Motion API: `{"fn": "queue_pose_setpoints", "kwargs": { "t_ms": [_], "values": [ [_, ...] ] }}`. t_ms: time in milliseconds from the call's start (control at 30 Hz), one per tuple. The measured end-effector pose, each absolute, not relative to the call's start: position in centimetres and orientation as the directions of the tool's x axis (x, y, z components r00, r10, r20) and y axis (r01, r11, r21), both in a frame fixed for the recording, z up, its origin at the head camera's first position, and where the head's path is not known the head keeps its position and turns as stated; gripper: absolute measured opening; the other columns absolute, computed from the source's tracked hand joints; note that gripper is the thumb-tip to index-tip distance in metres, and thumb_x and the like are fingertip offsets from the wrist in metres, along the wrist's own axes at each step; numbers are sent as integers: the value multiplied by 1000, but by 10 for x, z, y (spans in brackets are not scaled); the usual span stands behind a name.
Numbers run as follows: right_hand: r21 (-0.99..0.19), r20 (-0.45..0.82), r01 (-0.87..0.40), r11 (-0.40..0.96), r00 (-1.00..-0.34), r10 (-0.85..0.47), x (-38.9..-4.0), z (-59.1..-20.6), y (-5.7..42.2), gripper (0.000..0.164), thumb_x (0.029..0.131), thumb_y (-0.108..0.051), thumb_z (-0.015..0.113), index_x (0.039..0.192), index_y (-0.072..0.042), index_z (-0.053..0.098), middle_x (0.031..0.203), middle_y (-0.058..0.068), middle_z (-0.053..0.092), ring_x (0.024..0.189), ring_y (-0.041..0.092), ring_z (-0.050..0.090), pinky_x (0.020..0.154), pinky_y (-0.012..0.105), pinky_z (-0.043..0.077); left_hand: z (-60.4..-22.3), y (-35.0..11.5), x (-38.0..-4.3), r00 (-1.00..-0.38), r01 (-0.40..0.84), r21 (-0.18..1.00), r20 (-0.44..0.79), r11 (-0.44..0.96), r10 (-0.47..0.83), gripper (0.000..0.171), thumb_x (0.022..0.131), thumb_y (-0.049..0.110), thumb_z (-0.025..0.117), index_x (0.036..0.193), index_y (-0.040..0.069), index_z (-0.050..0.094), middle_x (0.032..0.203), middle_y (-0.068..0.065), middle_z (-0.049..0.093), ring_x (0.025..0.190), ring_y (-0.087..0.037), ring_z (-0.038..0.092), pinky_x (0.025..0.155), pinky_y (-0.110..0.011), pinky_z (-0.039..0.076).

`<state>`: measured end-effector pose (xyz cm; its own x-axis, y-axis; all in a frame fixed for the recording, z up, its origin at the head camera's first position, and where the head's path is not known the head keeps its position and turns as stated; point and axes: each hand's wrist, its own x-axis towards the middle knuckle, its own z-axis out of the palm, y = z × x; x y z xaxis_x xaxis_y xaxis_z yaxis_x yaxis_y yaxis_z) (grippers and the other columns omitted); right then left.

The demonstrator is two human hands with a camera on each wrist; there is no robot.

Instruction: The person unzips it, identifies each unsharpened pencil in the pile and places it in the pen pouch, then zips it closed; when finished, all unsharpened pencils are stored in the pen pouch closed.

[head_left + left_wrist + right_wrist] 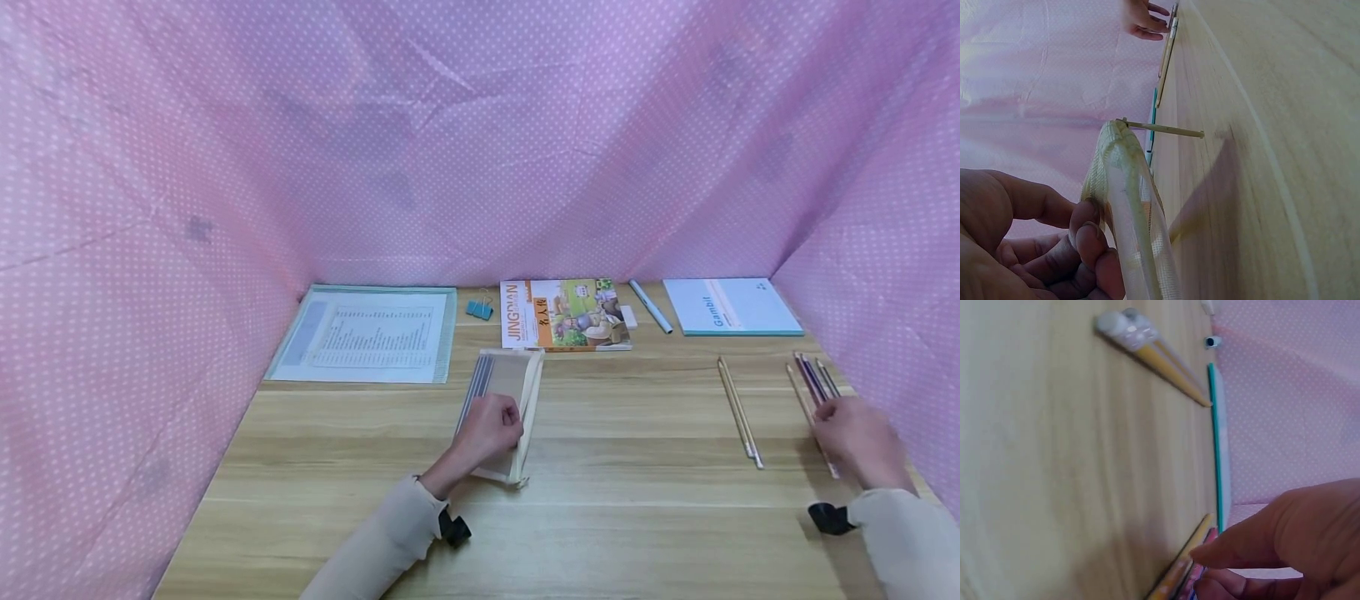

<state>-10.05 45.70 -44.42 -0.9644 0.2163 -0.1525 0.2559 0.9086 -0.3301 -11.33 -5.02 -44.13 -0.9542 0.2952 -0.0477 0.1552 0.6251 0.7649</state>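
Observation:
A see-through mesh pencil case (516,377) with cream edging lies at the middle of the table, several dark pencils (481,379) showing along its left side. My left hand (491,427) pinches the case's edge between thumb and fingers; in the left wrist view a thin zipper pull (1166,129) sticks out from the cream edge. On the right, my right hand (861,442) is over several pencils (808,373), yellow and dark ones. Its thumb and fingertips touch or nearly touch a yellow pencil (1199,534) and a red one beside it.
Two pencils (737,408) lie left of the right hand. Along the back are a clear document folder (375,333), a teal binder clip (480,309), a magazine (566,315), a light-blue pen (651,307) and a blue notebook (733,308). A pink dotted cloth (480,150) encloses the table.

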Motion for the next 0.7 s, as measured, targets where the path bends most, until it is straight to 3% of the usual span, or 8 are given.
{"fn": "queue_pose_setpoints", "kwargs": {
  "t_ms": [133, 267, 400, 600, 700],
  "values": [
    [-351, -103, 237, 906, -971, 214, -102, -438, 452, 34, 85, -13, 58, 105, 15, 62, 79, 25, 64, 65, 27, 55, 52, 31, 37, -441, -50, -113, -955, 143, 763, -61, 631, 291, 10, 82, 0, 65, 74, 5, 67, 60, 0, 60, 50, -7, 50, 45, -16, 36],
    [-400, -60, 159, 903, -987, 148, -107, -431, 446, 40, 89, -18, 63, 112, 15, 62, 98, 36, 66, 69, 21, 58, 57, 30, 40, -441, -49, -113, -954, 134, 762, -74, 633, 290, 10, 83, 1, 65, 75, 5, 68, 60, 0, 60, 50, -7, 52, 45, -15, 37],
    [-529, -118, 123, 840, -991, 71, -114, -430, 439, 45, 97, -18, 58, 122, 19, 54, 110, 39, 63, 69, 7, 60, 59, 28, 50, -440, -50, -113, -954, 140, 764, -66, 629, 292, 10, 84, 1, 65, 75, 5, 68, 60, 0, 61, 50, -7, 52, 45, -15, 36],
    [-705, -235, 152, 692, -972, -26, -127, -438, 429, 53, 97, -9, 57, 131, 27, 37, 99, 18, 67, 70, 1, 64, 65, 29, 60, -440, -50, -113, -955, 146, 765, -57, 627, 292, 11, 83, 0, 65, 74, 5, 68, 60, -1, 61, 49, -7, 51, 45, -16, 37],
    [-710, -263, 158, 686, -964, -50, -131, -443, 425, 57, 96, -10, 60, 133, 26, 36, 101, 22, 67, 72, 2, 64, 67, 30, 60, -440, -50, -113, -955, 134, 764, -70, 631, 288, 10, 84, 1, 65, 75, 5, 68, 61, -1, 61, 50, -7, 52, 45, -16, 37]
  ]
}}
